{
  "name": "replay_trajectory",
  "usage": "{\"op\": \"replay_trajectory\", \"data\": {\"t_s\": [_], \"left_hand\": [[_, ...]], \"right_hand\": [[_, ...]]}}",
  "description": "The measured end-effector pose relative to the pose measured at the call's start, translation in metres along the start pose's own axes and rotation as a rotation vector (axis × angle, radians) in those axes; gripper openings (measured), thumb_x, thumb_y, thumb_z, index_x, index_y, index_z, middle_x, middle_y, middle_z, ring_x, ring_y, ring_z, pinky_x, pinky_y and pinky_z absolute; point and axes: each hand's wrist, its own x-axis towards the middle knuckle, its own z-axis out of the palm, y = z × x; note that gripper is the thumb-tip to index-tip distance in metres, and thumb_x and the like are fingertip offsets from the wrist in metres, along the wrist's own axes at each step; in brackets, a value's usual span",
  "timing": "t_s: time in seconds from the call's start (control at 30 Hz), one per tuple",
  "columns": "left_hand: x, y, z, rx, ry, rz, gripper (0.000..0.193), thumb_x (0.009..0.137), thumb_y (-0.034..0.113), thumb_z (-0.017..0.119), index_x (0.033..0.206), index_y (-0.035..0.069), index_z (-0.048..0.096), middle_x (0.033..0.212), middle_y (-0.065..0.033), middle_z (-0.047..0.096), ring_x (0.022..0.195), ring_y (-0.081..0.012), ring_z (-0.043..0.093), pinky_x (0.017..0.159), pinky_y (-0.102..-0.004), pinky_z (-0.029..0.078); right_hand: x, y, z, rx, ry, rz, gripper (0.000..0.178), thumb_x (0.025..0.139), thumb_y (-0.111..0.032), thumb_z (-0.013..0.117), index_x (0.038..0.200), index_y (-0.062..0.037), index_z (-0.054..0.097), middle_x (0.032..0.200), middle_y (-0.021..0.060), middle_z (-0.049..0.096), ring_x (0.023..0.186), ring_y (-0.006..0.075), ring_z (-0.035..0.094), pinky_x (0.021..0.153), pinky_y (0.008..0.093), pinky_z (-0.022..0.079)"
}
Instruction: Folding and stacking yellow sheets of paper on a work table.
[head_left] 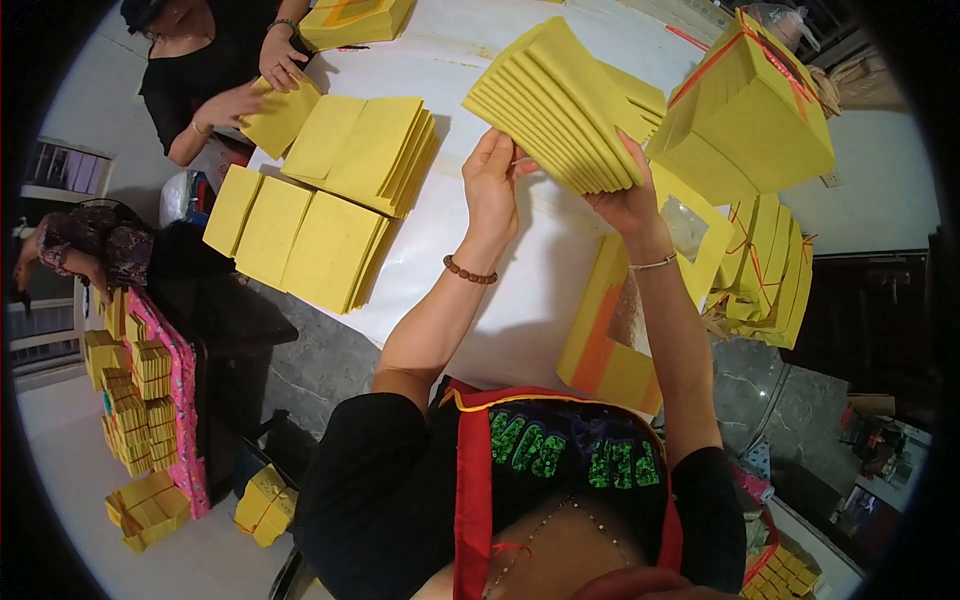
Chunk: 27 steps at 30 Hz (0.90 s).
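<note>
A thick stack of folded yellow paper sheets [550, 105] is held up over the table, its layered folds fanned along the lower edge. My right hand [630, 195] grips the stack's lower right corner, thumb along its side. At the lower left edge, my left hand [490, 190] is closed, its fingertips against the paper and partly hidden behind it. To the left, neat piles of yellow paper [310, 245] lie on the white-covered table [420, 270], with a second pile [360, 150] just beyond them.
A tall yellow bundle tied with red string [740, 120] stands at the right, above an opened yellow and orange package [610, 345]. More tied bundles [765, 270] sit past the right edge. Across the table, a person's hands [265, 90] handle yellow paper. Stacked bundles [140, 400] fill the left side.
</note>
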Motion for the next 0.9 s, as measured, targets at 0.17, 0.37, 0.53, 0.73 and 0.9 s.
{"op": "replay_trajectory", "data": {"t_s": [0.17, 0.37, 0.53, 0.73, 0.9], "left_hand": [[-0.010, 0.009, 0.019, 0.010, 0.037, 0.155, 0.030, 0.093, 0.017, 0.045, 0.119, 0.002, 0.046, 0.100, -0.0054, 0.058, 0.085, -0.0111, 0.055, 0.068, -0.0240, 0.045], [-0.003, 0.011, 0.012, 0.350, 0.198, 0.497, 0.025, 0.088, 0.006, 0.049, 0.112, 0.000, 0.047, 0.092, -0.0041, 0.056, 0.079, -0.0086, 0.052, 0.064, -0.0231, 0.043], [-0.009, 0.029, 0.013, 0.260, 0.054, 0.268, 0.026, 0.086, 0.003, 0.045, 0.109, -0.005, 0.050, 0.102, -0.0079, 0.056, 0.085, -0.0102, 0.051, 0.075, -0.0259, 0.043], [-0.011, 0.063, -0.006, -0.120, -0.233, 0.005, 0.047, 0.090, 0.029, 0.045, 0.123, -0.004, 0.044, 0.113, -0.0103, 0.056, 0.101, -0.0173, 0.054, 0.087, -0.0314, 0.043], [0.002, 0.076, -0.028, 0.119, -0.432, -0.140, 0.068, 0.090, 0.054, 0.037, 0.133, 0.001, 0.037, 0.113, -0.0082, 0.056, 0.105, -0.0147, 0.048, 0.088, -0.0313, 0.037]], "right_hand": [[-0.008, 0.006, 0.014, 0.056, 0.092, -0.048, 0.040, 0.093, -0.038, 0.036, 0.117, -0.0094, 0.050, 0.106, 0.0053, 0.059, 0.089, 0.0160, 0.060, 0.072, 0.0320, 0.052], [-0.016, 0.022, 0.022, 0.084, 0.090, -0.095, 0.036, 0.091, -0.038, 0.041, 0.114, -0.0120, 0.052, 0.100, 0.0026, 0.060, 0.089, 0.0136, 0.058, 0.073, 0.0303, 0.049], [-0.015, 0.024, 0.007, 0.070, -0.061, -0.191, 0.039, 0.090, -0.037, 0.044, 0.115, -0.0081, 0.050, 0.105, 0.0056, 0.059, 0.089, 0.0171, 0.060, 0.074, 0.0317, 0.052], [-0.028, 0.003, -0.016, -0.213, -0.004, -0.157, 0.036, 0.086, -0.037, 0.050, 0.108, -0.0077, 0.054, 0.093, 0.0024, 0.060, 0.084, 0.0110, 0.057, 0.071, 0.0265, 0.047], [-0.039, -0.014, -0.005, -0.577, 0.113, -0.187, 0.047, 0.081, -0.035, 0.056, 0.113, -0.0018, 0.048, 0.097, 0.0076, 0.058, 0.090, 0.0149, 0.057, 0.075, 0.0278, 0.047]]}}
